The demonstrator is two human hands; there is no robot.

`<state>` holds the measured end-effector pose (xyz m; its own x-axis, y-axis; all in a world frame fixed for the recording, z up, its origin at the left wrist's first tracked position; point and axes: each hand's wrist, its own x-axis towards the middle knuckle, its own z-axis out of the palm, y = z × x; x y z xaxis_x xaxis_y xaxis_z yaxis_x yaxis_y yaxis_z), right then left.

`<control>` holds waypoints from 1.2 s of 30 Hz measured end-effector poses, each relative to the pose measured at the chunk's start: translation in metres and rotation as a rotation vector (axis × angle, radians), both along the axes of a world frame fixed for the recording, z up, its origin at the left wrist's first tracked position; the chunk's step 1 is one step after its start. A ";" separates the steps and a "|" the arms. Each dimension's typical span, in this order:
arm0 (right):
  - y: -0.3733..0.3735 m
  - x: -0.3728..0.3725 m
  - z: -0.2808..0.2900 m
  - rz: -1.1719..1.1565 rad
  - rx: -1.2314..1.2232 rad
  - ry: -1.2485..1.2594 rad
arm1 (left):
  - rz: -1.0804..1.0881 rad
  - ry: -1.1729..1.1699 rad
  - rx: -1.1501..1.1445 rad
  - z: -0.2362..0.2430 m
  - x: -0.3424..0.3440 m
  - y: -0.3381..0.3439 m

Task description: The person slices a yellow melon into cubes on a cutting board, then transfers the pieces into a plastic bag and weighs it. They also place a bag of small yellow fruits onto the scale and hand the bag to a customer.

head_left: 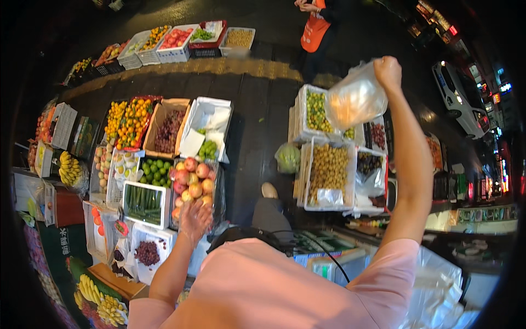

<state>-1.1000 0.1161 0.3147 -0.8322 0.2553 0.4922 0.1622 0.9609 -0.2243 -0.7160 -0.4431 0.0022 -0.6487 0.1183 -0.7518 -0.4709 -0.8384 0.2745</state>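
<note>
My right hand [387, 71] is raised at the upper right, closed on a translucent plastic bag [353, 96] with something orange inside, too indistinct to name. The bag hangs over crates of small green fruit [319, 111] and yellow-brown longan-like fruit [327, 168]. My left hand [196, 218] is open, fingers spread, at the lower edge of a box of pomegranates [193, 180]; whether it touches them I cannot tell. Beside that box are limes [154, 170], cucumbers [143, 204] and a white box of red grapes [147, 253].
A person in an orange apron [313, 33] stands beyond the crates. A row of fruit crates [175, 41] lines the far pavement. Bananas [69, 167] and other produce lie at left. A white car [460, 98] is at right. My foot [269, 189] is in the aisle between stacks.
</note>
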 end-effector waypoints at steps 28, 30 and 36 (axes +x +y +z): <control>0.178 -0.356 -0.208 0.025 -1.557 -0.207 | 0.466 -0.279 -0.404 0.077 -0.064 0.133; 0.171 -0.366 -0.212 0.027 -1.577 -0.193 | 0.500 -0.304 -0.415 0.078 -0.050 0.126; 0.151 -0.396 -0.205 0.169 -1.641 -0.184 | 0.618 -0.409 -0.462 0.068 0.001 0.092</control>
<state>-1.4959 0.2675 0.1097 -0.9153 0.2757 -0.2936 0.2250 -0.2545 -0.9405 -0.7149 -0.3514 0.0701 -0.1643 -0.5396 -0.8257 -0.1041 -0.8229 0.5585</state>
